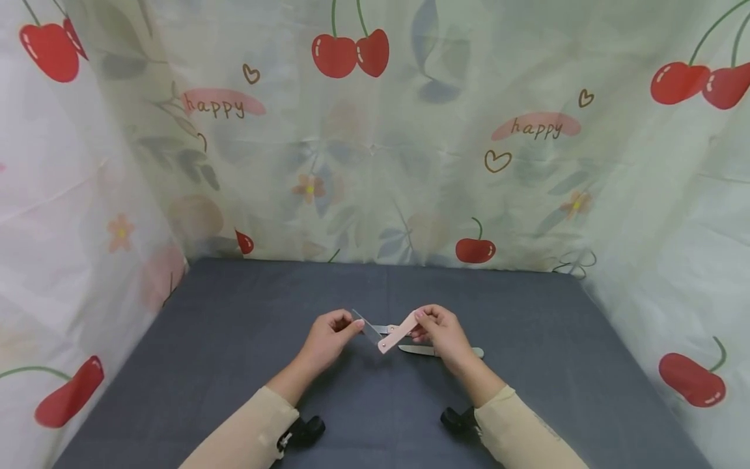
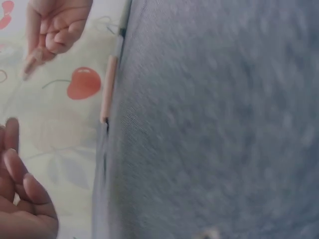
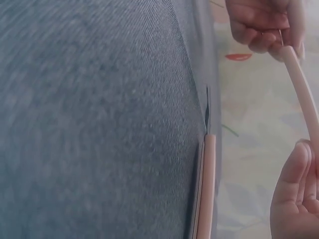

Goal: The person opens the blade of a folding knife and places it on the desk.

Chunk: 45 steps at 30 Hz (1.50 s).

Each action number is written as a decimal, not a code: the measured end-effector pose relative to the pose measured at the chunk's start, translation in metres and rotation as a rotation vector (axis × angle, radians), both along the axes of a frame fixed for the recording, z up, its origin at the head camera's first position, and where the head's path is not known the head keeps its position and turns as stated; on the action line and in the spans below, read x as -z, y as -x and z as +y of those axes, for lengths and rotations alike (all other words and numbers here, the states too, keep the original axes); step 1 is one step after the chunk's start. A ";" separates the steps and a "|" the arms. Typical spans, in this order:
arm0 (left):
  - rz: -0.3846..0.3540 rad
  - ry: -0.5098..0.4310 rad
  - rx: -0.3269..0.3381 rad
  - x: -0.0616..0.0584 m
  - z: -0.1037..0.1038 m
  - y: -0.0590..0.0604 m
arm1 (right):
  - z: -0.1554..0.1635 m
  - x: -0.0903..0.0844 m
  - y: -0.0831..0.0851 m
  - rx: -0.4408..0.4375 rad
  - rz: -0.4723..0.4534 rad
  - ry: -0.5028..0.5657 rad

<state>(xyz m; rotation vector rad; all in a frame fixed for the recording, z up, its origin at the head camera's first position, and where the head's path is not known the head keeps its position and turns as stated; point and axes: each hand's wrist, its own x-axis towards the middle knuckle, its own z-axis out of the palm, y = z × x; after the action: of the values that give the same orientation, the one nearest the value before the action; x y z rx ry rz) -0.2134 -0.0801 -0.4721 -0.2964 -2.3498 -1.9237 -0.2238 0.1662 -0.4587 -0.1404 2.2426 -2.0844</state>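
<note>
Above the dark grey table (image 1: 234, 339), both hands hold one small tool between them. My left hand (image 1: 351, 323) pinches a clear, flat sheath-like piece (image 1: 366, 324) at its left end. My right hand (image 1: 419, 319) pinches the pink handle (image 1: 398, 333), which slants down to the left and meets the clear piece. From the right wrist the same pink handle (image 3: 300, 87) runs between the two hands. A second tool (image 1: 430, 350), silvery in the head view, lies flat on the table just under my right hand. In the right wrist view it has a pink handle (image 3: 209, 184) and a thin dark tip.
Cherry-print cloth (image 1: 375, 150) walls off the table at the back and on both sides. A short metal piece (image 1: 383, 329) shows behind the held tool. Black wrist mounts (image 1: 305, 431) sit near the table's front edge.
</note>
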 end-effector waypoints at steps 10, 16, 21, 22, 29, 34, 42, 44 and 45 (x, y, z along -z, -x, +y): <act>-0.118 0.045 0.006 -0.005 0.001 -0.003 | 0.010 -0.003 0.003 -0.089 -0.002 -0.095; -0.131 0.084 0.038 -0.008 -0.001 -0.003 | 0.015 -0.010 0.004 -0.206 0.017 -0.188; -0.124 0.112 0.100 -0.010 -0.002 -0.004 | 0.020 -0.013 0.005 -0.298 0.016 -0.257; -0.123 0.116 0.111 -0.011 -0.002 -0.004 | 0.021 -0.015 0.005 -0.316 0.018 -0.270; -0.111 0.151 0.194 -0.013 -0.005 0.000 | 0.027 -0.022 0.010 -0.417 0.003 -0.326; -0.139 0.159 0.246 -0.016 -0.010 0.002 | 0.029 -0.025 0.011 -0.449 -0.010 -0.346; -0.152 0.116 0.217 -0.017 -0.017 0.004 | 0.031 -0.025 0.009 -0.431 -0.037 -0.270; -0.155 0.081 0.179 -0.017 -0.018 0.003 | 0.031 -0.024 0.008 -0.396 -0.046 -0.234; -0.157 0.059 0.164 -0.017 -0.018 0.003 | 0.030 -0.024 0.007 -0.378 -0.049 -0.215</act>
<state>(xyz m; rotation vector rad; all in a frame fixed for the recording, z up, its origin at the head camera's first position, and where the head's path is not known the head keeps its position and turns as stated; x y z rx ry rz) -0.2162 -0.0978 -0.4548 -0.3659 -2.5592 -2.0198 -0.2312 0.1965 -0.4348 -0.4538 2.1859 -1.6305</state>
